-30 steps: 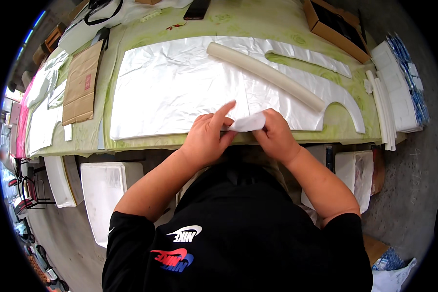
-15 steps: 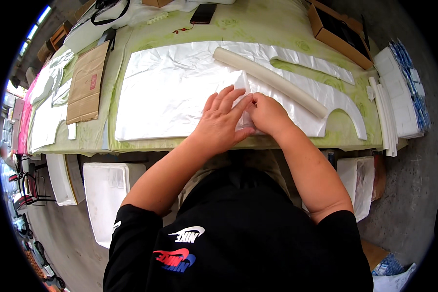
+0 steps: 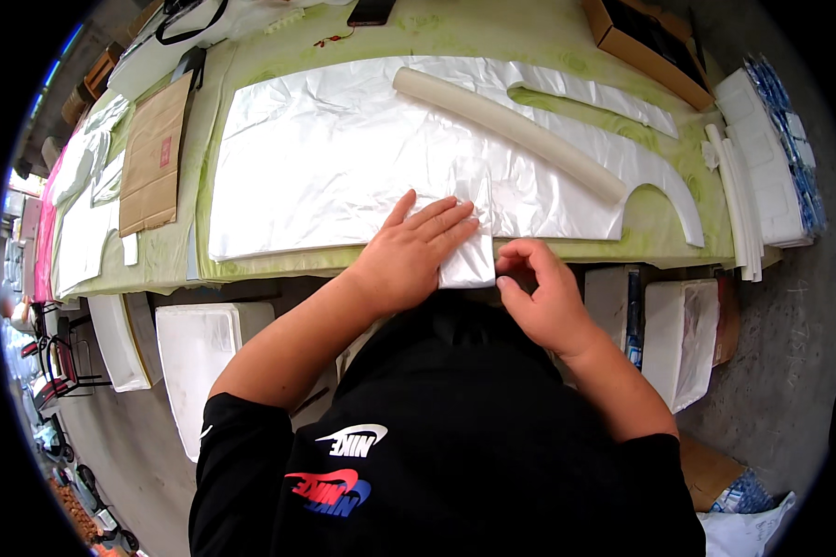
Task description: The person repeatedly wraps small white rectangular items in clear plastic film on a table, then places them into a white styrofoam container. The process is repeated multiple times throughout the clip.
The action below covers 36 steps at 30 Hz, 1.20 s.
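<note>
Table (image 3: 478, 32) under green patterned cloth. At its left end, white cut pieces (image 3: 82, 200) lie overlapping. Next along, a brown cardboard sheet (image 3: 153, 167), flat. Below, under the table edge, a white bin (image 3: 193, 367). Then the large white film sheet (image 3: 293, 176), wrinkled and glossy, spread over the middle of the table, its right part cut into a long slot and a curved notch. A dark phone (image 3: 372, 11) at the far side, red cord beside it.

Left hand (image 3: 407, 258): palm down, fingers extended and slightly apart; grip open, closed around nothing, resting on a folded white piece (image 3: 469, 267). That piece lies on the near edge of the large sheet and overhangs the table edge. A pale tube (image 3: 511, 135) lies slantwise on the sheet. Right hand (image 3: 543, 295): just right of the folded piece, fingers curled, gap between thumb and forefinger; cannot tell whether it touches the piece. Farther right, an open carton (image 3: 613, 37), then slim white rolls (image 3: 738, 213) beside a white stack (image 3: 760, 172).
</note>
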Motion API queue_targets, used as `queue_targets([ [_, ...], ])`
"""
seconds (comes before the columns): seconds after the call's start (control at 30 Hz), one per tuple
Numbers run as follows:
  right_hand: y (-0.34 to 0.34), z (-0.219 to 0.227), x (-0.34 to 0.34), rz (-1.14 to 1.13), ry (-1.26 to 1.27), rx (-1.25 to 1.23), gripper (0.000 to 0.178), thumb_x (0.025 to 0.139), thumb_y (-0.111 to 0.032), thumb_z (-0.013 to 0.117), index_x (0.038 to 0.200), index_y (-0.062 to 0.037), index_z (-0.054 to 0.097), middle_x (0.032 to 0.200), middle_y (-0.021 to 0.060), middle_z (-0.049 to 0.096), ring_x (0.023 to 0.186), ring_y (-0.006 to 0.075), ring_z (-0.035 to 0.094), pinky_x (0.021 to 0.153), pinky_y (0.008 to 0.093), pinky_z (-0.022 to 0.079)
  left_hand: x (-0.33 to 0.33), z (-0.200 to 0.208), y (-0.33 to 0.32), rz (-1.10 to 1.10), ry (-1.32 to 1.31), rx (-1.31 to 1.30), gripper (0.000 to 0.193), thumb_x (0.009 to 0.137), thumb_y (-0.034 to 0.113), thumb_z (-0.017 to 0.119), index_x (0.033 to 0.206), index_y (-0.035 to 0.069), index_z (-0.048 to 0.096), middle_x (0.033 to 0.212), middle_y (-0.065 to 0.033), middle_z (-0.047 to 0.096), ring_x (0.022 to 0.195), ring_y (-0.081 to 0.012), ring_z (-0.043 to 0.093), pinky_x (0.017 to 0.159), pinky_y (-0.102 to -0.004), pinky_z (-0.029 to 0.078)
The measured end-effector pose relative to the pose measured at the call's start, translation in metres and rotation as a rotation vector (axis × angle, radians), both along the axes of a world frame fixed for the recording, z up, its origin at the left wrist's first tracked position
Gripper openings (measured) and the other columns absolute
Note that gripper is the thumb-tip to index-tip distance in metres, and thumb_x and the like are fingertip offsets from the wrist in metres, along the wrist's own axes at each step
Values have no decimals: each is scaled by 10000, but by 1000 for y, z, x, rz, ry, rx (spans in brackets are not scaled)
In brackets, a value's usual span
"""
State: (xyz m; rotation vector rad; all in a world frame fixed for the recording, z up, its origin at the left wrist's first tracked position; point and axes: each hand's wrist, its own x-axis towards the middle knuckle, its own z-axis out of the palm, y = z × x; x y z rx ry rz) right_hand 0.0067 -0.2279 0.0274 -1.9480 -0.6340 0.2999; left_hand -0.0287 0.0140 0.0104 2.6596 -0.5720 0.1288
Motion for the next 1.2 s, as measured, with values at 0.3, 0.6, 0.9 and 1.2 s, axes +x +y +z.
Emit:
queue_targets([
  [0.3,17,-16,65,175,-607,-139,263,783,-143,762,1016,-73,663,1045,108,646,991,352,576,881,445,461,21,3,4,113,55,-322,406,922,148,655,1328,126,639,1289,-75,688,1261,-262,603,1173,-492,346],
  [0.6,42,-20,66,-47,-610,-390,231,922,-234,633,796,-46,679,877,112,637,875,338,585,795,467,478,27,-10,-5,447,-89,-374,363,881,169,731,1198,52,598,918,-52,696,929,-277,647,947,-457,443],
  [0.9,51,-18,72,-94,-553,-492,210,916,-261,637,946,-54,648,911,142,679,878,386,622,787,506,511,35,-11,-15,316,-193,22,651,890,336,724,1476,161,501,1518,-143,454,1421,-372,398,1171,-525,288],
  [1.2,55,8,87,0,-299,-597,542,871,-300,634,1384,-130,587,1066,154,720,1041,362,668,928,463,532,3,4,-15,206,-182,-237,571,915,286,741,1420,111,540,1430,-159,547,1321,-338,516,1095,-484,410],
])
